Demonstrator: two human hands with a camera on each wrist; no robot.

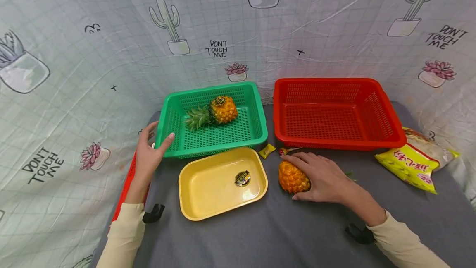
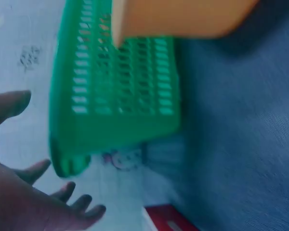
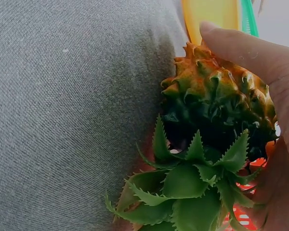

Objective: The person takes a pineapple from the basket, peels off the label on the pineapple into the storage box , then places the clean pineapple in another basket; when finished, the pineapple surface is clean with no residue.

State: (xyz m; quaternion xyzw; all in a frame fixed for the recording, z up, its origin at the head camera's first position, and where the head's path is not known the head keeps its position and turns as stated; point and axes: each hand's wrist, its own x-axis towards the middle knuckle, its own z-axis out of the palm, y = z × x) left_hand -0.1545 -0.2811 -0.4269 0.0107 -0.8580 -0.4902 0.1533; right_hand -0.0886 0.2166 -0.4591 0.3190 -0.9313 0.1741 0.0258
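Note:
My right hand [image 1: 325, 179] grips a small orange pineapple [image 1: 291, 177] on the grey cloth. In the right wrist view, my thumb lies along the fruit's bumpy side, with its spiky green crown [image 3: 190, 192] toward the camera. At the left end of the green basket [image 1: 208, 152], my left hand [image 1: 146, 156] has its fingers spread around the corner, the thumb over the rim in the head view. The left wrist view shows these fingers [image 2: 36, 171] apart and relaxed. A second pineapple [image 1: 224, 113] lies on its side inside the green basket.
A yellow tray [image 1: 186, 193] holding a round dark sticker [image 1: 243, 178] stands before the green basket. The red basket [image 1: 340, 142] is at the back right, a yellow snack bag [image 1: 412, 162] beside it. A small yellow packet [image 1: 267, 151] and a lollipop [image 1: 284, 151] lie between.

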